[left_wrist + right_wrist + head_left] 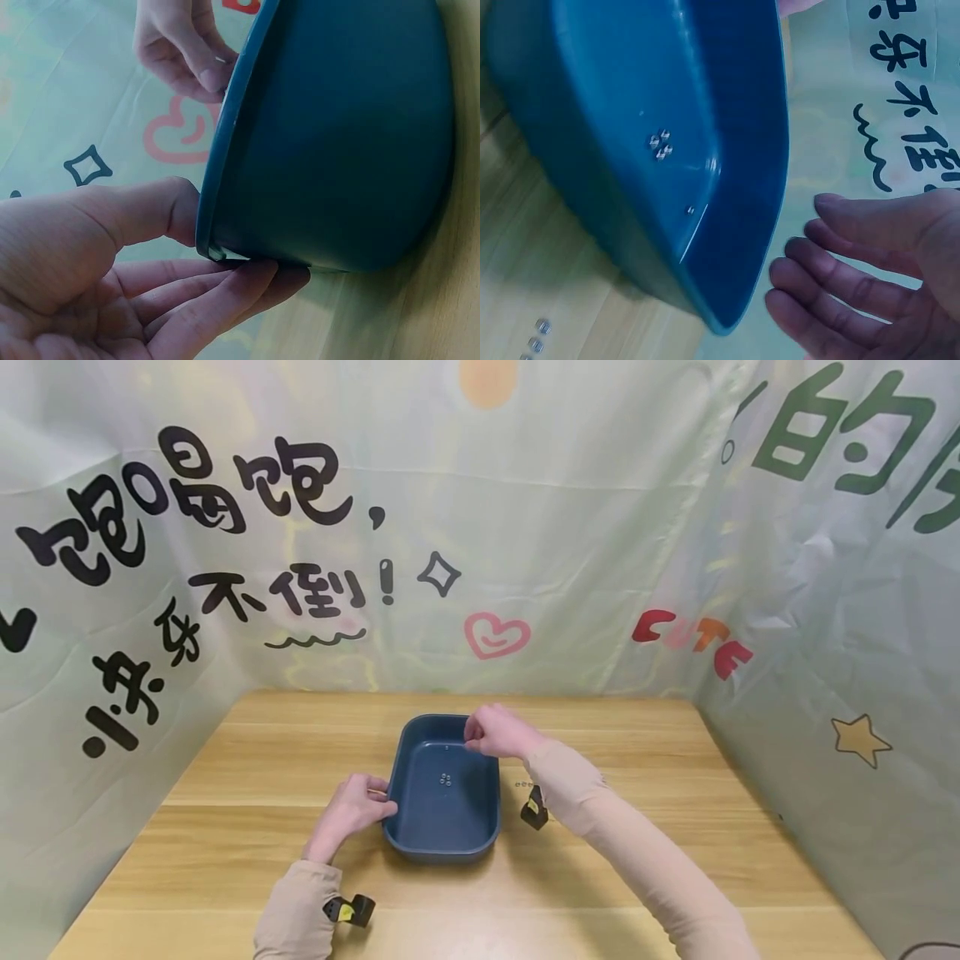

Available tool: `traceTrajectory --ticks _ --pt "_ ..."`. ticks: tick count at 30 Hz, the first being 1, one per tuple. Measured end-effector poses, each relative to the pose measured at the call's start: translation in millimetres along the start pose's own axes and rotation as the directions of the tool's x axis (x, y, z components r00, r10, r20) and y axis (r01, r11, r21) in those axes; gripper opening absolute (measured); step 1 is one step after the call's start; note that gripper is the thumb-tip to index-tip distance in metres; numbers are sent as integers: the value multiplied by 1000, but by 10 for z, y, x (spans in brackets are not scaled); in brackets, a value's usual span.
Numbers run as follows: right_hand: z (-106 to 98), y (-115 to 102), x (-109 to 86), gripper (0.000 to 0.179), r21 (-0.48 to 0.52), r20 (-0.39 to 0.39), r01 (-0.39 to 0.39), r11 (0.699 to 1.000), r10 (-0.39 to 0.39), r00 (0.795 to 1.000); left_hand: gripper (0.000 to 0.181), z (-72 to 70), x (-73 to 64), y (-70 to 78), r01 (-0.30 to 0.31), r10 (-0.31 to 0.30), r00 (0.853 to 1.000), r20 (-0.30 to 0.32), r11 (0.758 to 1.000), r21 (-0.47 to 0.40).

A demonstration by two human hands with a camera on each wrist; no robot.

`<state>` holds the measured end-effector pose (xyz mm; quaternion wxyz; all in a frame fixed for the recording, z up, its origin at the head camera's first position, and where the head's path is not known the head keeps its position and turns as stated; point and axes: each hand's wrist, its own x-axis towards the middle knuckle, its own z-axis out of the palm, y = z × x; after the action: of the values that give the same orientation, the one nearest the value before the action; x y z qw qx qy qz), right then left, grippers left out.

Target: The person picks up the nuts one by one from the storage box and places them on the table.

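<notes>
A deep blue rectangular basin (pixel 442 822) stands on the table. My left hand (pixel 356 806) grips its left wall, the thumb over the rim and the fingers along the outside, as the left wrist view shows. Over the far right corner of the basin is my right hand (pixel 498 732), its fingers loosely bent. In the right wrist view the thumb and fingertips (pixel 829 202) are apart with nothing visible between them. Several small shiny metal pieces, looking like nuts (pixel 661 142), lie clustered on the basin floor. One more small piece (pixel 689 210) lies nearer the far end.
More small shiny pieces (pixel 535 345) lie in a row on the wooden table (pixel 300 735), right of the basin. Printed cloth walls (pixel 570 568) enclose the table at the back and sides. Black camera mounts (pixel 534 810) hang at both wrists.
</notes>
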<state>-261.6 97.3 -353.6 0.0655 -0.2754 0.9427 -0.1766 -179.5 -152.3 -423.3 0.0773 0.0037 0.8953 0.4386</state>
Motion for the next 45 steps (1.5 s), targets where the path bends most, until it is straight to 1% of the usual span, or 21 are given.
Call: traceTrajectory --ticks 5,10,13,16,20,25,29,38,41,45 --pt "17 -108 105 8 -22 76 -22 1000 24 997 43 -8 -2 5 1 -1 1000 -1 1000 3" --pt "77 -161 212 9 -48 119 -39 998 44 992 43 -12 -4 12 -1 1 1000 -7 1000 6" --pt "155 -159 274 9 -29 139 -61 998 65 988 43 -9 -6 14 -7 7 1000 -10 1000 0" --pt "237 -155 314 8 24 162 -119 993 114 980 43 -4 -8 14 -14 13 1000 -11 1000 -1" --pt "344 -138 356 6 68 172 -197 978 183 968 42 -1 1 15 -13 13 1000 -12 1000 4" --pt "465 -138 406 5 80 161 -243 967 228 960 42 5 10 7 -9 9 1000 -12 1000 1" --pt "554 -144 437 7 82 151 -268 960 254 955 41 14 11 -4 0 0 1000 -13 1000 -6" --pt "726 -132 471 21 113 126 -322 940 308 943 41 25 15 -16 2 -2 1000 -20 1000 -11" --pt "773 -123 486 25 115 124 -332 936 318 940 41 24 13 -12 0 -1 1000 -20 1000 -10" --pt "802 -125 498 25 105 114 -327 939 315 942 42 23 15 -11 -3 3 1000 -21 1000 -10"
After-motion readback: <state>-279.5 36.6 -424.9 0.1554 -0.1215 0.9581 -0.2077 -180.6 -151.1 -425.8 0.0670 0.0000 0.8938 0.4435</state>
